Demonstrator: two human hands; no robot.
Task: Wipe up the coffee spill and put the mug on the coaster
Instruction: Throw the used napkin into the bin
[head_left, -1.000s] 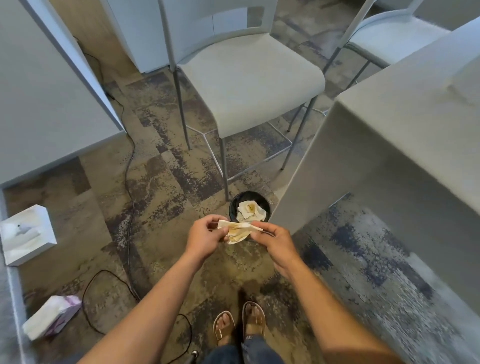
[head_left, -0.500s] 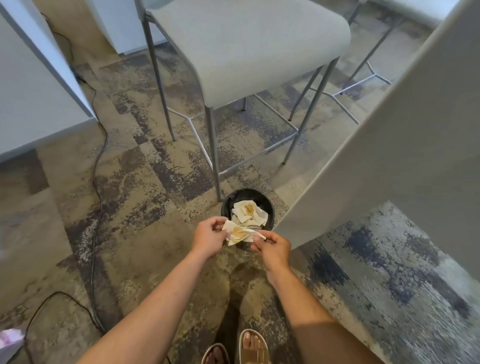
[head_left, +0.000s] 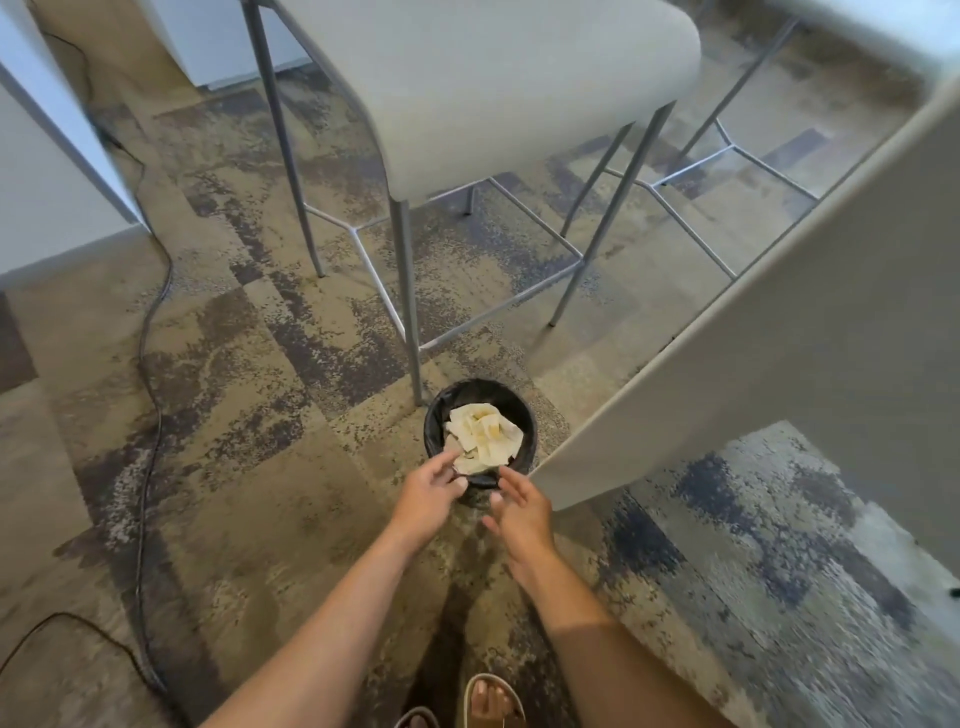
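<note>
A small black-lined bin (head_left: 435, 415) stands on the carpet below me, and coffee-stained paper napkins (head_left: 484, 434) lie crumpled in it. My left hand (head_left: 428, 493) hovers at the bin's near rim with fingers spread and holds nothing. My right hand (head_left: 519, 506) is beside it, just short of the rim, fingers loose and empty. The mug, the coaster and the spill are out of view.
A tall grey stool (head_left: 488, 78) stands right behind the bin, one metal leg (head_left: 408, 301) almost touching it. A white table panel (head_left: 753, 338) closes in the right side. A black cable (head_left: 150, 364) runs along the carpet at left. My sandalled feet (head_left: 488, 701) are at the bottom.
Both hands were pinching a stained napkin over the bin. They have let it go, and it now lies in the bin with the others. The camera has tilted down and closer.
</note>
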